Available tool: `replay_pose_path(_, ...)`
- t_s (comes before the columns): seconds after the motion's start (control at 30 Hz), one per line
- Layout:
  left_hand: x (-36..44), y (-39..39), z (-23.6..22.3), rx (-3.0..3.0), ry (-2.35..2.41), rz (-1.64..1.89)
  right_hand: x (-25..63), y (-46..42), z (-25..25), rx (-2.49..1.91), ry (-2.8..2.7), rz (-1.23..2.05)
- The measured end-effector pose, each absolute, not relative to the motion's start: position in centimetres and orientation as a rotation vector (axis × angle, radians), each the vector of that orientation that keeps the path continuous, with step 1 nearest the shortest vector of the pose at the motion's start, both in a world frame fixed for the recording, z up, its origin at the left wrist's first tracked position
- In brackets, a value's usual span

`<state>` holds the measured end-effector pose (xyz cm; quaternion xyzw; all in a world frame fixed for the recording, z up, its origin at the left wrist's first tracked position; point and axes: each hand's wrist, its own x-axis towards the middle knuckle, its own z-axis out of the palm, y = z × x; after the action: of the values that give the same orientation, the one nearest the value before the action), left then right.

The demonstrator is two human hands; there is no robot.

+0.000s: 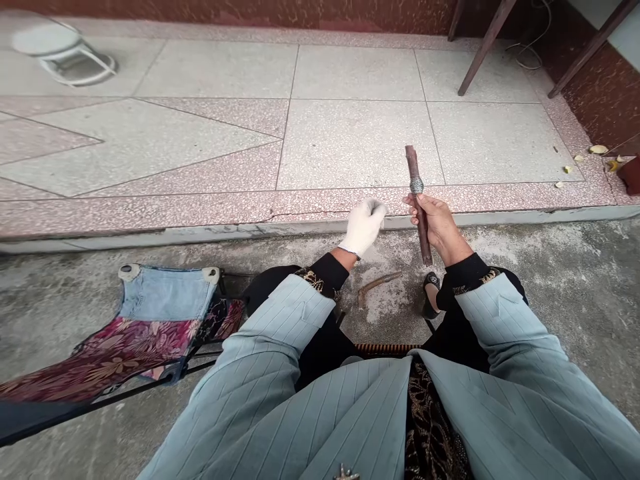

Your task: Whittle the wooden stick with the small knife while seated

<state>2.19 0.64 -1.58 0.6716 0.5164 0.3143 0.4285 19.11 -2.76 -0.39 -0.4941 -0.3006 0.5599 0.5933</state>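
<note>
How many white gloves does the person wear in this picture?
1. The white glove is on the person's left hand, which is closed in a fist. The right hand, gripping a brown stick, is bare.

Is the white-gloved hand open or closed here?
Closed: the white-gloved left hand has its fingers curled together in a bunch, none spread. Whether anything is inside it cannot be seen.
</note>
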Motion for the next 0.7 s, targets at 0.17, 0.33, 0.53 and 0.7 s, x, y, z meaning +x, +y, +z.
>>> replay_pose_path(0.17, 2.6, 0.7, -2.3, 1.456, 1.078, 0.686, 19.4, -2.6, -0.2, -1.182, -0.752, 1.235)
replay_pose_path(0.33, 1.9, 0.4, -1.3, 1.612, 0.999, 0.624, 20.7, -2.0, -0.4, -1.276, -0.802, 1.246)
replay_pose_path(0.53, 1.6, 0.0, 0.2, 1.836, 1.034, 0.547, 21.8, -1.2, -1.1, -1.605, -1.056, 0.994)
replay_pose_path(0.7, 1.6, -0.3, 0.6, 2.029, 1.14, 0.519, 22.6, -1.1, -0.6, -2.032, -1.573, 0.538)
